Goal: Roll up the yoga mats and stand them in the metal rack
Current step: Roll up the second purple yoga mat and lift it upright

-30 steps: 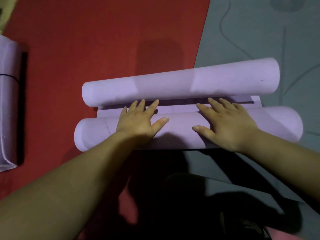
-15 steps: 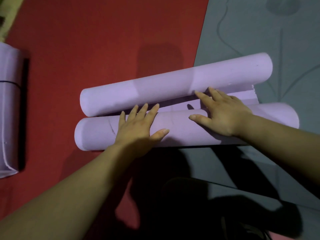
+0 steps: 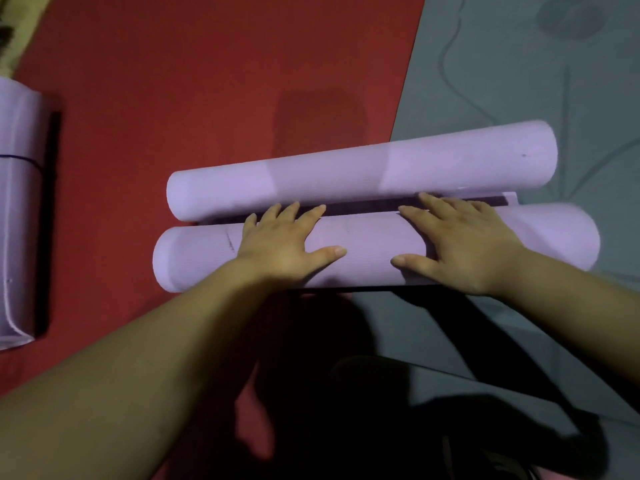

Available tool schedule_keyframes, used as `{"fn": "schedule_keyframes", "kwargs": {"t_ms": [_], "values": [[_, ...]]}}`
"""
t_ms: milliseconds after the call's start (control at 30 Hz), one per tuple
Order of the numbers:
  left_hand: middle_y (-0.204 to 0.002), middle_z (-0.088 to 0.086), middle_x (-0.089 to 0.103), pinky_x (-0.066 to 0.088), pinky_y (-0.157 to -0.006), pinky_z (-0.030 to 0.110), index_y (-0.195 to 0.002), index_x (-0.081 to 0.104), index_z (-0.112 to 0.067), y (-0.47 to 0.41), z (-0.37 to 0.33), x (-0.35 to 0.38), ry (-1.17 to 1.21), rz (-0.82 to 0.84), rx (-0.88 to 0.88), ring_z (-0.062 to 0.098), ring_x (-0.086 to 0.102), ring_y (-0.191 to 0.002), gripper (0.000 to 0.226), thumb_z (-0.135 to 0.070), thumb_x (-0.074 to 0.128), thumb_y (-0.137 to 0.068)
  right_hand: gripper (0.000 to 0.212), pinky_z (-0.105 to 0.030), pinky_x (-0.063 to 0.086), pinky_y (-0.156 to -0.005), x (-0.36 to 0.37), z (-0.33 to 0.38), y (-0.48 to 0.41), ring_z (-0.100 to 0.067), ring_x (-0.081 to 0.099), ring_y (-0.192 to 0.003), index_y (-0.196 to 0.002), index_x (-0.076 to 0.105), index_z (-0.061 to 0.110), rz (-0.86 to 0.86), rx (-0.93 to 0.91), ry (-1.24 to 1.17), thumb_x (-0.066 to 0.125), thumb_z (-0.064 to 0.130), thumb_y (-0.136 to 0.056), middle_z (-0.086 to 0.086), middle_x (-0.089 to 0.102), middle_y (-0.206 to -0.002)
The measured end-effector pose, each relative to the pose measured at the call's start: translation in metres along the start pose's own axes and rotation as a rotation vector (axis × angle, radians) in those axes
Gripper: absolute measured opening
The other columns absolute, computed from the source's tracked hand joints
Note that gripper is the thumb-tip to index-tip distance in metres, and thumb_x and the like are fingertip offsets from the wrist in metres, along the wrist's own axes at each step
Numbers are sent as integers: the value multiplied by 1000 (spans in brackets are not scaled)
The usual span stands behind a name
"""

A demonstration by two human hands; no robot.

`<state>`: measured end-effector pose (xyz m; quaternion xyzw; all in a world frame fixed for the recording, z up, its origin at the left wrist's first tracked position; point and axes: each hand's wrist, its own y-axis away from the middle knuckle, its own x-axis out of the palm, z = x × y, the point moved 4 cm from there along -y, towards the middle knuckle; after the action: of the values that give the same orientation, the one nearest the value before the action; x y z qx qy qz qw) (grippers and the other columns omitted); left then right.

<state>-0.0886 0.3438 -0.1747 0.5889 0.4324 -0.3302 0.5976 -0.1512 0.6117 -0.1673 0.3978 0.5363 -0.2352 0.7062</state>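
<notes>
Pressing left hand [image 3: 280, 244] and right hand [image 3: 464, 247] flat on near roll [image 3: 367, 251] on the floor [image 3: 207, 81], fingers straight, gripping nothing. Facing far roll [image 3: 363, 178] just beyond, short strip [image 3: 374, 206] between. Risking a slack, skewed roll if pushing unevenly, springing open when releasing.

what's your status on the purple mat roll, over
Open left hand and open right hand press flat on the near roll of the lilac foam yoga mat. A second lilac roll lies close alongside. Metal rack not in view.
</notes>
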Motion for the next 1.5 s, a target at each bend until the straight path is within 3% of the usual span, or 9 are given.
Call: {"fn": "schedule_keyframes", "kwargs": {"t_ms": [133,300,600,733,1000,1100,1200,1400,1500], "values": [[-169,1,22,18,-122,56,-159,19,-47,-4,2,-3,7,5,6,27,21,-153,104,-97,12,-68,103,-46,35,-109,0,-3,-1,-28,44,-135,-158,23,45,25,-38,43,22,96,-68,0,46,-150],[-134,0,53,34,-105,45,-157,29,-42,6,2,-1,20,-146,77,25,45,-129,95,-90,17,-76,113,-47,32,-112,-5,-5,-6,-25,42,-137,-159,12,49,60,-61,31,22,101,-59,4,42,-149],[-148,0,45,34,-109,49,-159,9,-49,-2,8,0,-97,-1,186,28,41,-136,119,-101,35,-56,127,-48,39,-105,1,-9,-14,-30,47,-132,-160,7,44,89,-120,113,45,99,-52,1,43,-148],[-149,1,48,39,-109,49,-159,11,-48,-8,9,-3,-80,41,191,30,45,-134,115,-101,35,-59,121,-49,40,-105,-5,-11,-19,-30,48,-132,-159,11,44,94,-163,86,41,98,-55,-1,46,-148],[-146,-11,58,46,-106,43,-154,26,-48,50,-9,19,70,227,307,24,57,-130,114,-107,36,-57,119,-38,39,-113,12,-9,43,-14,49,-136,-158,13,49,440,-235,-220,45,103,-57,12,49,-153],[-133,-4,65,49,-99,47,-152,23,-54,69,-16,32,60,162,316,29,59,-119,101,-100,42,-63,106,-38,40,-111,29,-3,61,-17,48,-130,-158,12,51,375,-250,-159,26,103,-67,12,49,-148],[-138,-3,61,46,-101,46,-153,24,-53,70,-17,35,37,132,277,29,56,-121,99,-100,34,-66,96,-42,42,-108,32,1,61,-20,50,-127,-157,12,52,276,-211,-132,9,100,-74,12,51,-147],[-140,-1,57,46,-99,45,-156,33,-43,62,-17,43,14,-11,200,29,53,-125,88,-88,13,-83,88,-47,44,-106,30,0,58,-24,51,-128,-156,13,49,166,-169,-199,15,95,-80,11,53,-146],[-155,0,45,40,-109,47,-160,27,-39,57,-16,43,7,-47,167,28,44,-138,94,-89,10,-82,94,-51,33,-118,32,-3,54,-26,33,-149,-160,4,44,135,-148,-180,12,95,-82,3,32,-165]]}}
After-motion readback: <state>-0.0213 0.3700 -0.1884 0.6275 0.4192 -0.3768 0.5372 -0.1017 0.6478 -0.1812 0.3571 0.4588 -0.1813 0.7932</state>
